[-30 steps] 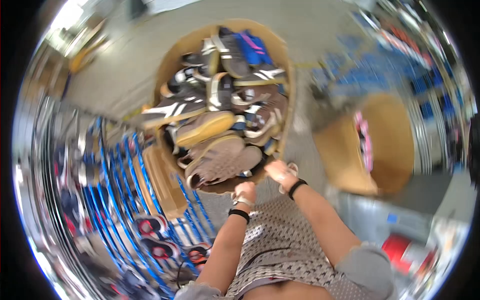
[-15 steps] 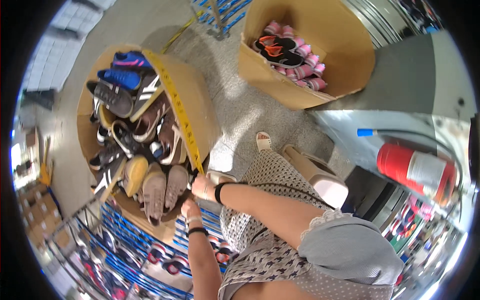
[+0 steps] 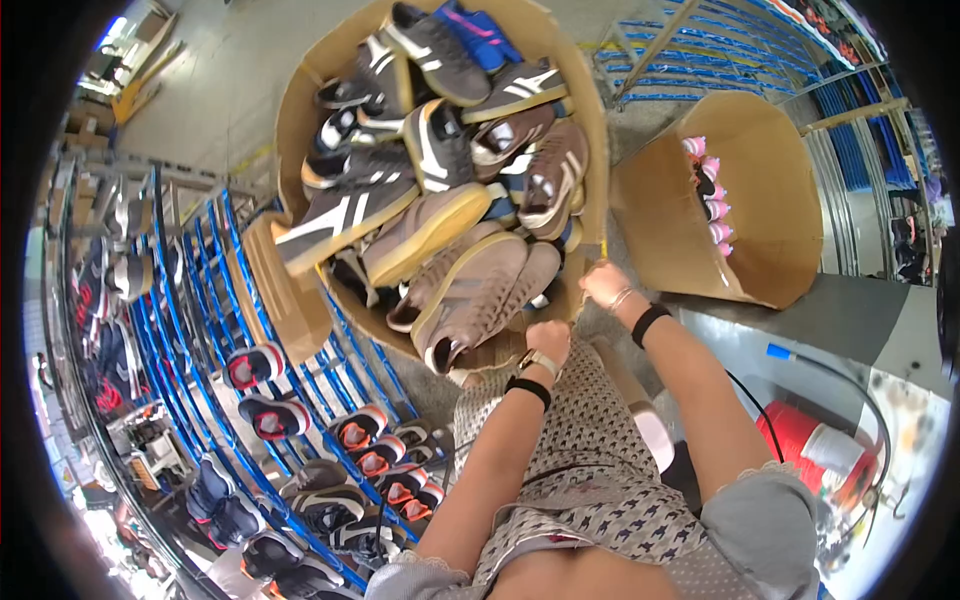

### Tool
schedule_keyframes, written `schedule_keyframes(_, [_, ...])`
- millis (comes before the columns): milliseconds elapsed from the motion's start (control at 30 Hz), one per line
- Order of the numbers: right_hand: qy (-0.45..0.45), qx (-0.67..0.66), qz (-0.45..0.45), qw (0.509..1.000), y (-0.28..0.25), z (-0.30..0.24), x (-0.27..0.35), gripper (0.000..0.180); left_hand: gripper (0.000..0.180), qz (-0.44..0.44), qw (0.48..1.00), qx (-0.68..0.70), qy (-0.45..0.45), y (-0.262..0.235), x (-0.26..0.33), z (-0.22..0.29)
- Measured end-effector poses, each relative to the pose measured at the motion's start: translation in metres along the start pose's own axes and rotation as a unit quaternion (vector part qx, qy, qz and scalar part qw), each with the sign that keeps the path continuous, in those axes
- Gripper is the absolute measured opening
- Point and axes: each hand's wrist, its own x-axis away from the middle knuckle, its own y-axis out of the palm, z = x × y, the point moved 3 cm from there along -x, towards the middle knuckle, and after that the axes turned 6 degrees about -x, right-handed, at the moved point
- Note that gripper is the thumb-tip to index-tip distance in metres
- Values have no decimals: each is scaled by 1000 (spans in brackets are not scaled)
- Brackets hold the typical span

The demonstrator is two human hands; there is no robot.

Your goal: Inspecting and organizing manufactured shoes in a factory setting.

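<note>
A large cardboard box (image 3: pixel 592 135) heaped with sneakers stands right in front of me. My left hand (image 3: pixel 548 342) is closed on its near rim. At the near right corner, my right hand (image 3: pixel 604 284) grips the same rim beside a strip of yellow tape. A brown sneaker with a gum sole (image 3: pixel 470 290) lies on the heap closest to my left hand. Farther in are a grey sneaker with white stripes (image 3: pixel 350 215), a black and white sneaker (image 3: pixel 437 145) and a blue shoe (image 3: pixel 478 35). The fingertips inside the box are partly hidden.
To the right stands a second cardboard box (image 3: pixel 770 190) holding pink-wrapped items. A red fire extinguisher (image 3: pixel 815 450) sits beside a grey cabinet (image 3: pixel 840 320) at the lower right. Blue-railed racks (image 3: pixel 215 270) carrying several sneakers line the left side. Another blue rack (image 3: pixel 720 60) is at the back right.
My view has swung left, and the shoe box now sits straight ahead, closer to the middle. Both hands stay at its rim, now farther apart, with my arms stretched forward.
</note>
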Motion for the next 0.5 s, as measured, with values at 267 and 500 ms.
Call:
schedule_keyframes(267, [37, -15, 15, 999, 26, -138, 37, 9, 17, -113, 989, -35, 89, 19, 103, -81])
schedule_keyframes(500, [49, 31, -24, 998, 40, -224, 19, 20, 13, -14, 997, -54, 44, 63, 156, -160])
